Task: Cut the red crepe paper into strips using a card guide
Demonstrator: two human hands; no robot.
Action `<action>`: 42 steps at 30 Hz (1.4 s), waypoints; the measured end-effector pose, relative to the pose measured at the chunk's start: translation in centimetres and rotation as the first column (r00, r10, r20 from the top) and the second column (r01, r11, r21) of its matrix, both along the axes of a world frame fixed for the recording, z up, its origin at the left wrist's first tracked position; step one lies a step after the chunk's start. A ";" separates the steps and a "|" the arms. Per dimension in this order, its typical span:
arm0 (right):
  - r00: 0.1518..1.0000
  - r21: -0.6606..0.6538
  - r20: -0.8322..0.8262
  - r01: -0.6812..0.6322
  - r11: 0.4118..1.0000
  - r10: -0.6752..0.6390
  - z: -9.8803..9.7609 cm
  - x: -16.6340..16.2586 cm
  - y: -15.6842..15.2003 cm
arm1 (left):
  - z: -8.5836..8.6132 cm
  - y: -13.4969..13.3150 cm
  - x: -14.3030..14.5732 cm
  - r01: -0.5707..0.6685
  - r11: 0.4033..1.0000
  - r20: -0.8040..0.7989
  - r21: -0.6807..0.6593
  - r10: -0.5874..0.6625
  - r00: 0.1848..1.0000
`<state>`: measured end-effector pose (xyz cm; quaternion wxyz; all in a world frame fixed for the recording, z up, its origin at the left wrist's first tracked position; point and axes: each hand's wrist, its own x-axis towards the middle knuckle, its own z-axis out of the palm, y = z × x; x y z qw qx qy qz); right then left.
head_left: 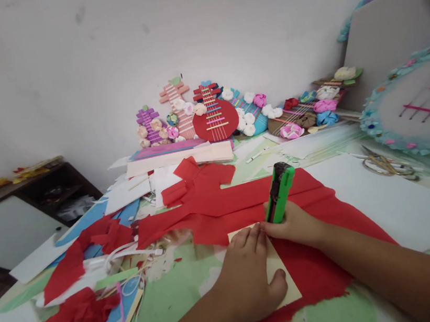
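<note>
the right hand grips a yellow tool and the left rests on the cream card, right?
Not quite: the head view shows the tool in the right hand is green and black, not yellow. The left hand does rest on the cream card.

You get one view, taken from head height over the table point(183, 278), facing forward and down; your hands point(250, 278) show close up, while the wall point(107, 64) beyond the table's far edge stands farther off.

Card point(275, 263) partly on cloth point(309, 272); scissors point(388, 164) right; model lutes point(217, 118) behind; cabinet point(13, 224) left.
</note>
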<state>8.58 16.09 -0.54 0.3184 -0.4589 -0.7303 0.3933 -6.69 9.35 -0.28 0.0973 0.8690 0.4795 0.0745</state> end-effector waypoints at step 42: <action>0.998 0.045 0.061 -0.009 0.999 0.007 -0.1 -0.2 -0.2 | 0.3 0.1 0.1 0.016 0.999 -0.013 0.032 -0.016 1.000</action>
